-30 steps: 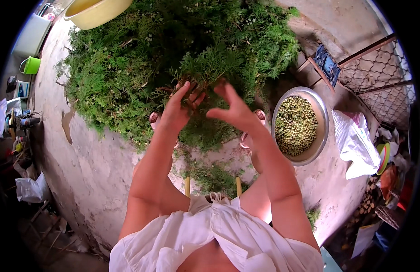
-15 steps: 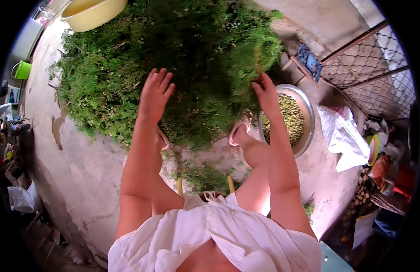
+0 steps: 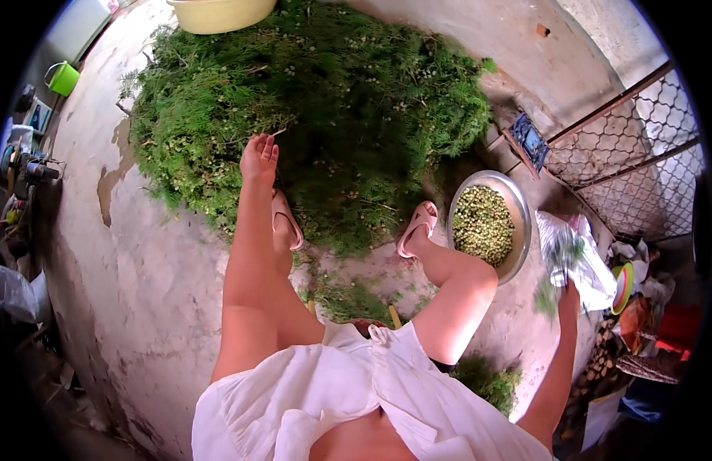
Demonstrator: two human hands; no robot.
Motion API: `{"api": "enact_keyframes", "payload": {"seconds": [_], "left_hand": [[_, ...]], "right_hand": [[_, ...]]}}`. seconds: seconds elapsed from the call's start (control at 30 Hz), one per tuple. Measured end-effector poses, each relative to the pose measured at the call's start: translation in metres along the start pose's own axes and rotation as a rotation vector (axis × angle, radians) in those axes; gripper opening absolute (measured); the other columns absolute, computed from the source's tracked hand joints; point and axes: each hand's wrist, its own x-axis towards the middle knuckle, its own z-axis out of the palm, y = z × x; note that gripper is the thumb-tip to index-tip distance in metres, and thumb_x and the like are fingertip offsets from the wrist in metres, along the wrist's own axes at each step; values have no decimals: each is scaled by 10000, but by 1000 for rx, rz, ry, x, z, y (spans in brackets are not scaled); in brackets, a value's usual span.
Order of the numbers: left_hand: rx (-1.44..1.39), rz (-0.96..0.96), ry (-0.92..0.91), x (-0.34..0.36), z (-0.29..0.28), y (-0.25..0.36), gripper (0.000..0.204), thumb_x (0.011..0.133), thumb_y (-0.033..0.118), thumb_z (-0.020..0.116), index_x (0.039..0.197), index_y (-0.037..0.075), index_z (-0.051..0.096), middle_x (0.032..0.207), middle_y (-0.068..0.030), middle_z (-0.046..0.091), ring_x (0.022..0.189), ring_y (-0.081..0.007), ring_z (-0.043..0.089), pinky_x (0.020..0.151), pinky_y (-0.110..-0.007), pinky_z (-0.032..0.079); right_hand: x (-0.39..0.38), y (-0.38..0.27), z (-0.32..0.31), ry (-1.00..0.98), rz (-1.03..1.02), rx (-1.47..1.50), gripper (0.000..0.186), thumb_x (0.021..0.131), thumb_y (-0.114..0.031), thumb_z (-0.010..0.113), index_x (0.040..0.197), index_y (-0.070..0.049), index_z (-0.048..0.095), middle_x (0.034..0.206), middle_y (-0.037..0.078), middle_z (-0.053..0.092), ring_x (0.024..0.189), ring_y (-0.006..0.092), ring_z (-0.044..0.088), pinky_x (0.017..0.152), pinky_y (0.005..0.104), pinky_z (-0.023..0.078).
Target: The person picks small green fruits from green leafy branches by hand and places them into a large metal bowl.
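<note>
A large heap of green conifer-like sprigs (image 3: 210, 100) with small pale round cones or berries among them lies on the floor in front of me. My left hand (image 3: 259, 160) is at the heap's near edge, fingers curled together; a thin pale twig shows by the fingertips, and whether they grip it is unclear. Out to the far right, my right hand (image 3: 569, 298) is closed on a feathery green sprig (image 3: 552, 288), smeared by motion, in front of a white sack. Beside my right knee stands a metal basin (image 3: 523, 230) holding many small greenish round pieces.
A yellow tub (image 3: 221, 17) stands behind the heap. At right are a wire-mesh panel (image 3: 640, 154), a white sack (image 3: 594, 269) and assorted clutter. More sprigs (image 3: 486, 383) lie on the floor beside my right thigh. A green bucket (image 3: 62, 79) is at far left.
My right hand has swung from the heap's right edge, past the basin, out to the right with a sprig. My left hand has curled its spread fingers. The view has shifted slightly.
</note>
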Motion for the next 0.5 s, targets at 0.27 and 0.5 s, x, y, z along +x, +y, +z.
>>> {"api": "enact_keyframes", "payload": {"seconds": [0.27, 0.5], "left_hand": [[149, -177, 243, 53, -36, -37, 124, 813, 169, 556, 835, 58, 508, 824, -43, 558, 828, -200, 577, 673, -317, 483], [-168, -365, 236, 101, -24, -84, 379, 901, 314, 439, 1141, 23, 398, 961, -96, 604, 769, -222, 589, 612, -264, 492]], "right_hand": [[-281, 192, 22, -785, 538, -161, 333, 797, -60, 485, 1122, 11, 493, 925, 206, 580, 796, 284, 583, 715, 379, 452], [-282, 137, 68, -755, 603, 320, 357, 793, -91, 530, 1132, 10, 488, 932, 165, 590, 777, 206, 585, 717, 327, 464]]}}
